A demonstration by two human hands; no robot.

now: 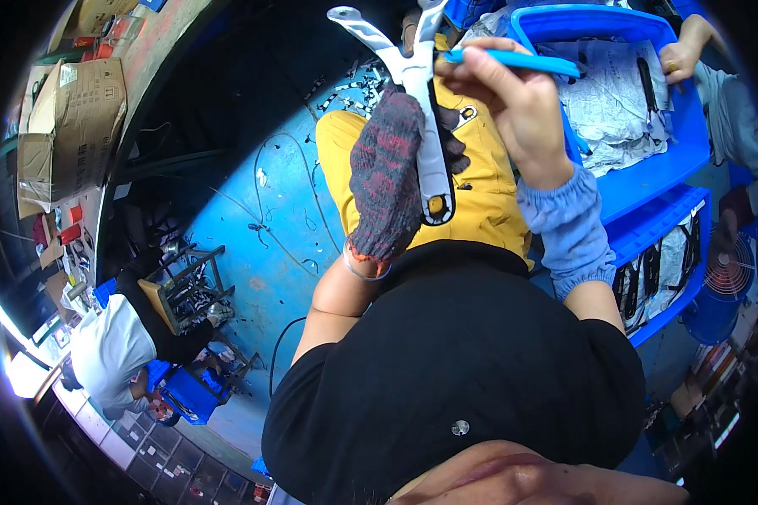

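My left hand [386, 172], in a dark grey and red knit glove, is closed around a Y-shaped silver-white part [432, 160]. The part has black edges, two prongs pointing away from me and a rounded lower end with a hole. My bare right hand [520, 105] grips a slim light-blue-handled tool [526, 60] like a pen. The tool's left end meets or nearly meets the part near its fork; I cannot tell if they touch. Yellow cloth [480, 189] covers my lap beneath, with a small loose piece [466, 116] lying on it.
At right, a blue crate [640, 187] holds crumpled white sheets and a black part; a co-worker's hand [682, 59] rests at its rim. Another blue crate [697, 210] below holds black parts. A cardboard box [74, 130], a bent-over person [109, 353] and scraps on the blue floor [282, 227] lie left.
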